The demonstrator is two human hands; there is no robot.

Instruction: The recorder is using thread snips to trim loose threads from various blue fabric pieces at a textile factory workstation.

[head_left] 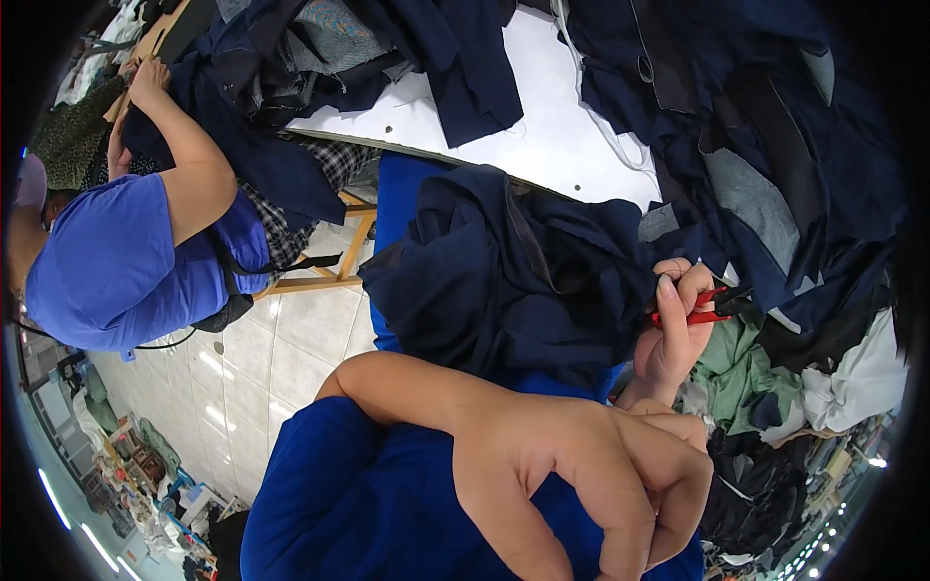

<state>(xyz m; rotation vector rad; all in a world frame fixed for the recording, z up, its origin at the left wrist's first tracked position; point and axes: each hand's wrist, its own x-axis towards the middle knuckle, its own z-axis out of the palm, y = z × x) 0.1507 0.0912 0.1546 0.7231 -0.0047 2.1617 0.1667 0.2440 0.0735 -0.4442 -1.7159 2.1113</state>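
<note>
My left hand [581, 474] is raised large in front of me at the lower middle, fingers bent and spread apart. I see nothing between them, but some fingertips run past the lower edge. Farther off at the right, my right hand [678, 315] is closed round small thread snips [717, 306] with red handles and dark blades. Its thumb and fingertips are against the edge of a dark navy cloth garment piece [484, 261]; whether they pinch the cloth is unclear. That piece lies bunched across my lap, against the table edge.
A white tabletop [484, 107] holds navy cloth [426, 58] at the far left and a large navy heap [746, 116] at the right. Green cloth [741, 378] and white cloth [857, 378] lie at the right. A co-worker in a blue-violet shirt [107, 261] sits by a wooden stool [320, 276].
</note>
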